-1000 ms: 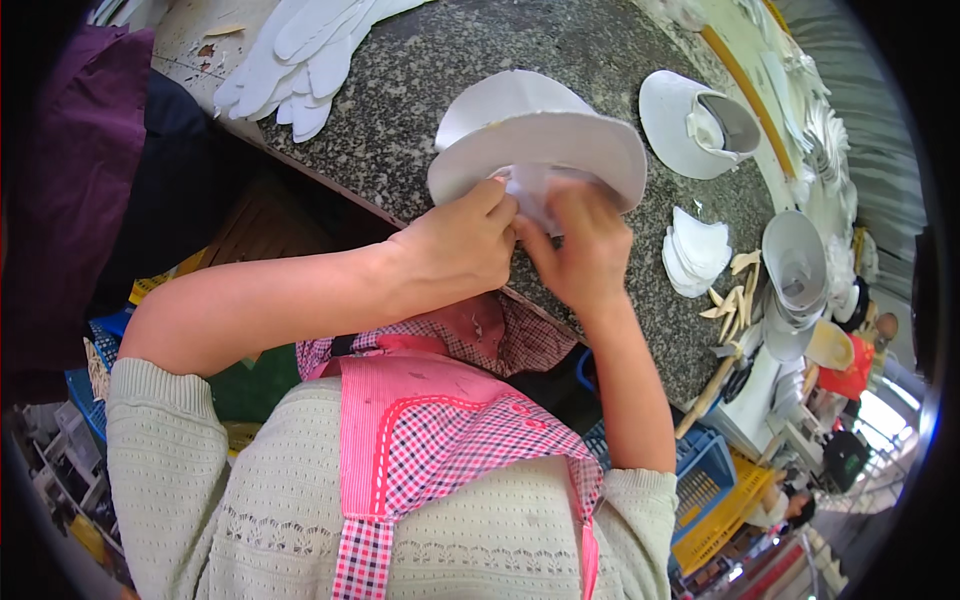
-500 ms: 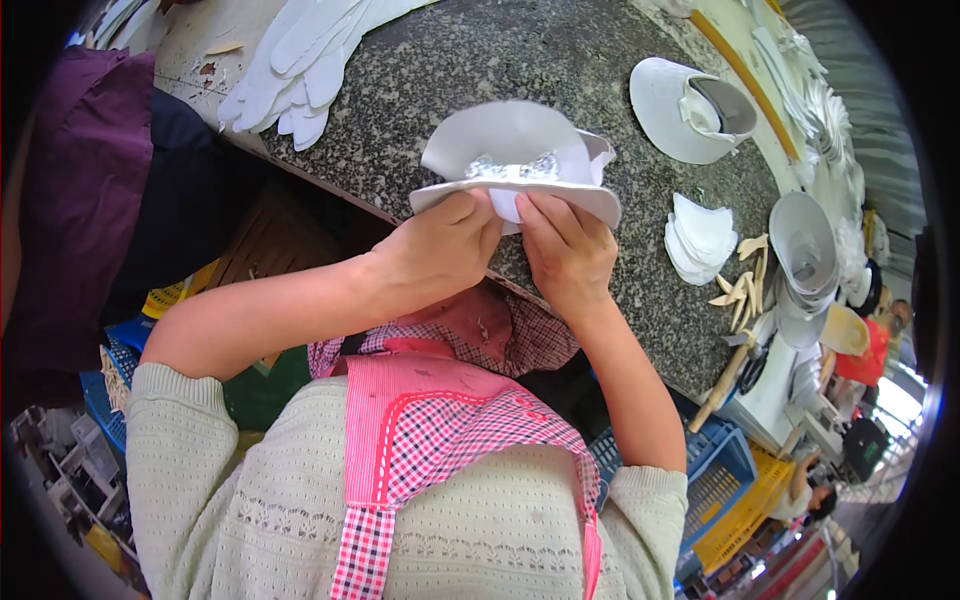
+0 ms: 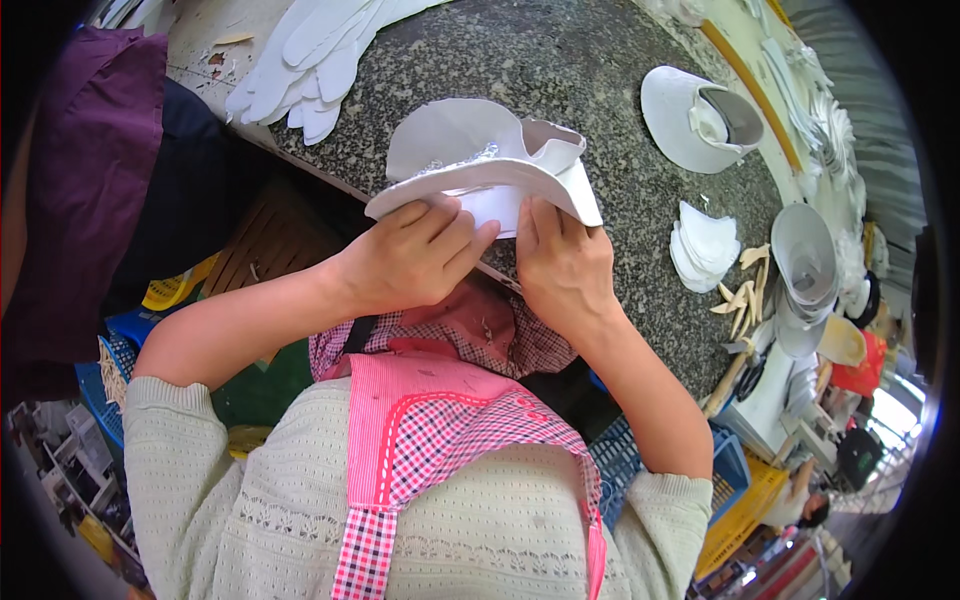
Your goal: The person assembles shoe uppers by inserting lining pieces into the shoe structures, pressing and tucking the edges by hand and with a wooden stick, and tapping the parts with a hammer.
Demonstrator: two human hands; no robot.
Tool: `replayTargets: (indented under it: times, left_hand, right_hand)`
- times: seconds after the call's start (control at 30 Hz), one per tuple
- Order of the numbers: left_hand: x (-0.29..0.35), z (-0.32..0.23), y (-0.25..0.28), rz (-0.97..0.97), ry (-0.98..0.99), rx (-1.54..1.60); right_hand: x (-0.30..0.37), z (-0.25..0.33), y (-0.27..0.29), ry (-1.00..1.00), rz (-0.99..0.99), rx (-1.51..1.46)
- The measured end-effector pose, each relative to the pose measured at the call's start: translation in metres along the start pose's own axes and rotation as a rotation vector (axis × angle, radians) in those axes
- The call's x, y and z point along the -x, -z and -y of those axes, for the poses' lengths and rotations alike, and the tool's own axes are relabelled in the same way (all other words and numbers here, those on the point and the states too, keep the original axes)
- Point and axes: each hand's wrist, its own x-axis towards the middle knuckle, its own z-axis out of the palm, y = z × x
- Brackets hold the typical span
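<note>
My two hands hold a pale grey shoe upper (image 3: 455,135) over the stone table's near edge. A curled flap stands up at its back, and a sparkly silver trim (image 3: 462,160) shows partly behind the near rim. A white lining (image 3: 490,207) is visible underneath. Fingers of my left hand (image 3: 410,250) are closed on the near rim at the left. My right hand (image 3: 565,260) grips the same rim towards its right corner, fingers bent and pressed together. The thumbs are mostly hidden.
On the granite tabletop (image 3: 470,60) lie white sole-shaped pieces (image 3: 315,75), another grey upper (image 3: 690,120), a stack of small white pieces (image 3: 703,245) and pale wooden sticks (image 3: 745,300). Nested grey uppers (image 3: 805,255) stand at the right edge. A blue crate (image 3: 730,480) is below.
The upper has turned and tilted, its right side swinging down, so the silver trim is now half hidden. My left hand has moved left and lower, and the hands are farther apart.
</note>
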Motion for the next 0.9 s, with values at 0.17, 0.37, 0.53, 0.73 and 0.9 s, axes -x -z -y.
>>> replayTargets:
  times: [0.17, 0.37, 0.53, 0.73, 0.9]
  left_hand:
    - [-0.003, 0.002, 0.001, 0.065, 0.011, 0.054]
    - [-0.027, 0.030, 0.022, 0.230, 0.048, 0.369]
    - [-0.083, 0.093, 0.073, 0.338, 0.109, 0.905]
    - [-0.114, 0.095, 0.079, 0.501, 0.250, 0.768]
    - [-0.144, 0.107, 0.061, 0.752, 0.216, 0.858]
  right_hand:
    - [0.003, -0.020, 0.005, 0.049, 0.018, -0.107]
    - [-0.009, -0.048, 0.013, 0.099, 0.109, -0.290]
    - [-0.017, -0.071, 0.051, -0.010, -0.008, -0.743]
    - [-0.014, -0.077, 0.083, -0.379, 0.210, -1.593]
    - [-0.008, -0.083, 0.084, -0.556, 0.292, -1.953]
